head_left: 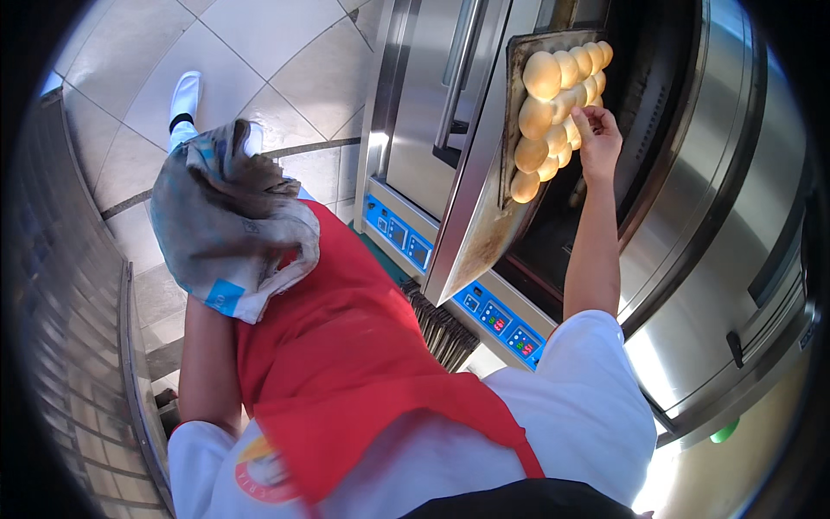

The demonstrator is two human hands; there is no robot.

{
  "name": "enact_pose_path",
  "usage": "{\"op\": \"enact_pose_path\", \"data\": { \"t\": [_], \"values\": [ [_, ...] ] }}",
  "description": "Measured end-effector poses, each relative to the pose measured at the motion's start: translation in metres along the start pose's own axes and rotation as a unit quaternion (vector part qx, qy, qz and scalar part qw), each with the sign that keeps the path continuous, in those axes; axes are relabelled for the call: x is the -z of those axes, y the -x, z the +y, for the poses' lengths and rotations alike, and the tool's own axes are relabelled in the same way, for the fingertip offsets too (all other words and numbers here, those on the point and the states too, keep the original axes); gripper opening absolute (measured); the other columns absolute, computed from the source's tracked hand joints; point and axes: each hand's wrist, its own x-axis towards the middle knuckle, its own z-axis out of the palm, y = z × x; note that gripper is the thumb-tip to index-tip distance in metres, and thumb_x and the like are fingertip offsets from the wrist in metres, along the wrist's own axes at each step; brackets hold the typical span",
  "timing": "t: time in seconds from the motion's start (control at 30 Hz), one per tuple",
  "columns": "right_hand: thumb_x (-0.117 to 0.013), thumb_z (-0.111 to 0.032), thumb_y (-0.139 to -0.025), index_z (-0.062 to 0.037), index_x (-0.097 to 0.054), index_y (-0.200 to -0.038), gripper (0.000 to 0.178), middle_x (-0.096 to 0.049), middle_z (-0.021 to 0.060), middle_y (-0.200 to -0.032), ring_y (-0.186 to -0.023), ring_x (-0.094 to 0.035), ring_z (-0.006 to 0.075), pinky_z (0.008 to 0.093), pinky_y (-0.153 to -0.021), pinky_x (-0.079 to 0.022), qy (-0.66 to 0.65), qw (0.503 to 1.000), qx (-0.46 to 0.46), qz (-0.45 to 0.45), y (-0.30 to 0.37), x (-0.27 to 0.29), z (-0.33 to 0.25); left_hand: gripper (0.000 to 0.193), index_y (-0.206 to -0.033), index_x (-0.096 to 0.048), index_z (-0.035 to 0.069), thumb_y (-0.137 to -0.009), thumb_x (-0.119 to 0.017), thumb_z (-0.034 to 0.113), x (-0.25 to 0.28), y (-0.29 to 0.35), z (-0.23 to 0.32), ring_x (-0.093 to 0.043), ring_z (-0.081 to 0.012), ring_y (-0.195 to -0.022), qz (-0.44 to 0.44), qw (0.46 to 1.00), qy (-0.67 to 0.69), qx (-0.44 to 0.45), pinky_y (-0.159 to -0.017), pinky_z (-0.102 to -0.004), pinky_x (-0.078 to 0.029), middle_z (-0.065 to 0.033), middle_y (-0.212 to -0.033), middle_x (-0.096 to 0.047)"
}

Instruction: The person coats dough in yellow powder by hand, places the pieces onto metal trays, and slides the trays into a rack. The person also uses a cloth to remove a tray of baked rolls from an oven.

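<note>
Several round golden bread rolls point(542, 76) sit in rows, close together, on a dark, worn baking tray point(512, 108). The tray is at the mouth of an open oven, on the right side of the view. My right hand point(599, 143) reaches over the tray, thumb and fingers drawn together at the edge of one roll. A grey, stained cloth point(226, 221) covers my left hand, which is held up on the left. Its fingers are hidden under the cloth, with only the forearm point(210, 355) showing below.
The lowered oven door point(484, 238) stands beside the tray. Blue control panels point(501, 320) run along the steel oven's front, and a closed oven door point(428, 95) lies farther left. A slatted metal rack point(73, 303) rises at the far left. Tiled floor point(251, 60) shows beyond.
</note>
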Motion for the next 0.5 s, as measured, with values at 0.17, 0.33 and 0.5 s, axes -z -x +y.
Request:
{"op": "enact_pose_path", "data": {
  "t": [0.17, 0.33, 0.5],
  "values": [
    [-0.090, -0.026, -0.081, -0.0014, -0.072, -0.090, 0.032, -0.065, 0.0042, -0.084, -0.078, -0.061, 0.0142, 0.0314, -0.075, -0.053, 0.082, 0.994, 0.075, 0.015, 0.017, -0.014, -0.008, 0.050, -0.139, -0.044, 0.010, -0.096, -0.055, 0.032, 0.007, -0.017, 0.006, -0.059, -0.0265, -0.117, -0.021, 1.000, 0.009, -0.015, -0.101, -0.0427, -0.048, -0.0091, -0.133, -0.053],
    [-0.085, -0.019, -0.085, -0.0015, -0.071, -0.099, 0.026, -0.070, 0.0051, -0.088, -0.079, -0.064, 0.0159, 0.0318, -0.077, -0.053, -0.025, 0.999, -0.022, 0.040, 0.067, -0.011, -0.101, 0.051, -0.146, -0.040, 0.011, -0.102, -0.049, 0.034, 0.025, -0.030, 0.025, -0.057, -0.0260, -0.124, -0.086, 0.984, 0.149, 0.051, -0.107, -0.0434, -0.047, -0.0091, -0.141, -0.051],
    [-0.081, -0.010, -0.087, -0.0062, -0.067, -0.132, 0.047, -0.063, 0.0151, -0.135, -0.125, -0.061, 0.0309, 0.0403, -0.100, -0.051, -0.233, 0.967, 0.099, -0.022, 0.134, -0.021, -0.289, 0.052, -0.153, -0.035, 0.012, -0.108, -0.043, 0.037, 0.016, -0.082, 0.064, -0.056, -0.0256, -0.131, -0.222, 0.798, 0.517, 0.218, -0.112, -0.0441, -0.046, -0.0091, -0.149, -0.048]
  ]
}}
